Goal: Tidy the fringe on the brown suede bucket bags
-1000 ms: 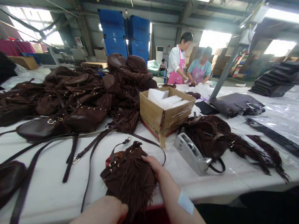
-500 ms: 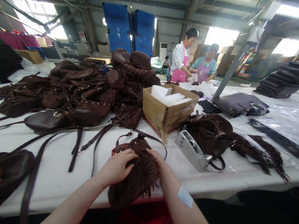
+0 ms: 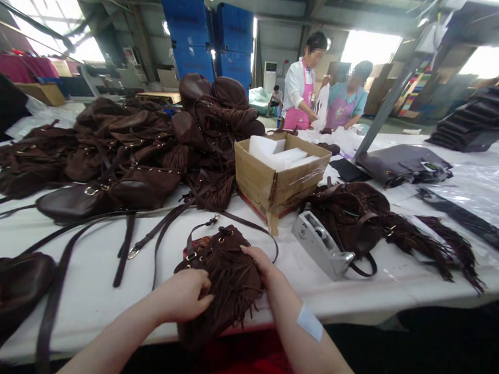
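A dark brown fringed handbag [image 3: 233, 268] lies at the table's front edge, its thin strap looped out behind it. My left hand [image 3: 186, 295] is closed at the bag's left side, fingers curled into the fringe; its fingertips are partly hidden. My right hand [image 3: 262, 264] grips the bag's upper right side, the thumb on top and the other fingers hidden behind it. Gold eyelets and a bit of red patterned material show near the bag's mouth.
A heap of similar brown bags [image 3: 135, 135] covers the left back. A cardboard box [image 3: 254, 178] with white foam pieces stands ahead. To the right are a grey tape dispenser [image 3: 321, 247], another fringed bag [image 3: 348, 214] and a metal post [image 3: 390, 100]. Two people work across the table.
My left hand has moved down and left on the bag, its fingers curling in more. My right hand keeps its hold. A co-worker across the table has raised white material.
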### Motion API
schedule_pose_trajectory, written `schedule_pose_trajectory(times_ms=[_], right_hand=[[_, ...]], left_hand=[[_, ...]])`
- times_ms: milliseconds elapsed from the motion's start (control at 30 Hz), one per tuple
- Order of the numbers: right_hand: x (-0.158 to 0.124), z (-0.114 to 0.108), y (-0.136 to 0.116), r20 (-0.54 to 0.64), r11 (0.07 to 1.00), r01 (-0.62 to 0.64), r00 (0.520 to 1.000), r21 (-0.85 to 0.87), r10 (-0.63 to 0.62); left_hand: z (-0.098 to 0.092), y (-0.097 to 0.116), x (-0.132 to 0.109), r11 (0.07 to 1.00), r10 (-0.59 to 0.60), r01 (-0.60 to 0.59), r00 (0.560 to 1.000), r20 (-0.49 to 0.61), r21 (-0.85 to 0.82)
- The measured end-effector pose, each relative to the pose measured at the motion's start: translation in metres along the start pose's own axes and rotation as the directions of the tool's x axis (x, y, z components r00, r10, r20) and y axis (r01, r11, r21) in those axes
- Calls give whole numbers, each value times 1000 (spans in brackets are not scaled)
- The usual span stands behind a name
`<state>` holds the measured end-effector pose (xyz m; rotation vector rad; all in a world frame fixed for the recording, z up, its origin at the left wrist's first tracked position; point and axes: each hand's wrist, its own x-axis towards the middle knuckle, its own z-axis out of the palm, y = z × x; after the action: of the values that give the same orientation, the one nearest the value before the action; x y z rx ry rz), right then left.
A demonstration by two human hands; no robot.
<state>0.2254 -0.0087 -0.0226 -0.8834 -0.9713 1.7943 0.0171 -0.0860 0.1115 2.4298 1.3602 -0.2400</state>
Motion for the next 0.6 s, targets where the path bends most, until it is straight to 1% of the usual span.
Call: schedule_pose_trajectory(times_ms=[33, 67, 100, 133, 167, 200, 233, 267, 300, 333, 367, 400, 500, 600], right_hand=[[-1, 0, 0, 1, 1000, -10, 1000, -4, 10], [-2, 0, 0, 1, 1000, -23, 1000, 3, 23], [-3, 0, 0, 4, 999, -36, 999, 20, 36], [-4, 0, 1, 6, 998, -49, 999, 40, 48], [-5, 1, 1, 8, 997, -58, 998, 58, 58], [-6, 1, 2, 7, 995, -65, 998, 70, 65], [-6, 1, 3, 0, 995, -67, 998, 77, 67], [-6, 0, 4, -11, 994, -69, 997, 80, 70], [-5, 0, 4, -22, 994, -75, 997, 81, 77], [-4, 0, 5, -32, 993, -80, 996, 84, 83], [-3, -1, 6, -37, 993, -84, 995, 88, 88], [-3, -1, 6, -37, 992, -88, 995, 90, 91], [0, -3, 6, -28, 992, -93, 995, 86, 95], [0, -4, 5, -8, 991, -103, 995, 83, 104]], left_hand=[[-4, -2, -7, 998, -32, 40, 988, 154, -53], [-9, -4, -15, 989, -50, 91, 944, 326, -112], [-14, -5, -22, 975, -42, 139, 880, 473, -171], [-19, -5, -28, 958, -8, 167, 826, 564, -231], [-24, -4, -31, 942, 44, 160, 811, 583, -295], [-28, -3, -32, 928, 89, 120, 848, 522, -354], [-30, -1, -30, 918, 111, 58, 913, 393, -392], [-30, 0, -25, 917, 98, 2, 968, 230, -398], [-28, 2, -18, 925, 61, -29, 996, 72, -378], [-24, 3, -9, 937, 17, -35, 998, -56, -346], [-19, 3, 1, 949, -24, -21, 990, -140, -313], [-13, 3, 10, 959, -59, 5, 982, -180, -284], [4, -1, 32, 972, -104, 57, 975, -197, -228], [11, -4, 39, 967, -94, 44, 977, -190, -252]])
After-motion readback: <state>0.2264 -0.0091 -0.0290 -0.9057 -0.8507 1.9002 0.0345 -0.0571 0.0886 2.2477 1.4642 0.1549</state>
